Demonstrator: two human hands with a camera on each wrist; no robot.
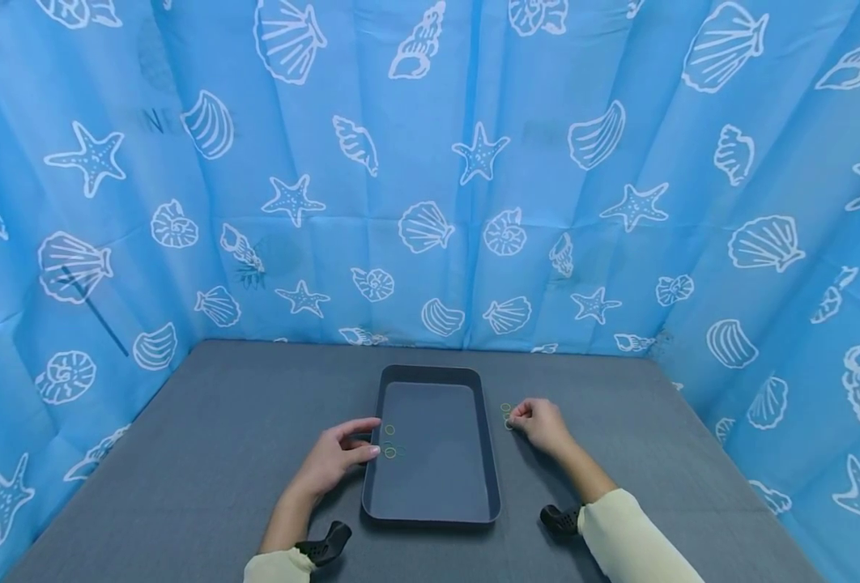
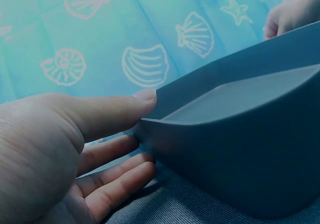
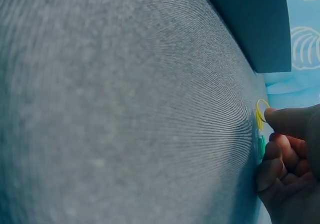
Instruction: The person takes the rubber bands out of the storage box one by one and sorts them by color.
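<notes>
My left hand [image 1: 335, 457] is at the left side of a dark grey rectangular tray [image 1: 490, 453]. In the left wrist view its thumb lies over the tray's rim [image 2: 195, 123] while the other fingers bend against the outer wall. To the right of the tray, my right hand [image 1: 542, 425] is low over the cloth, thumb and fingertips pinching a thin yellow rubber band [image 3: 258, 119]. A green band [image 3: 261, 146] lies just beneath those fingers. Another thin band [image 1: 506, 407] lies beyond the fingertips. Inside the tray, near its left wall, are several yellow and green bands [image 1: 390, 448].
A grey cloth [image 1: 255, 397] covers the table. Behind and on both sides hangs a blue curtain [image 1: 415, 283] with white shells and starfish. Black straps [image 1: 325, 544] with camera mounts sit at both wrists, below cream sleeves [image 1: 637, 538].
</notes>
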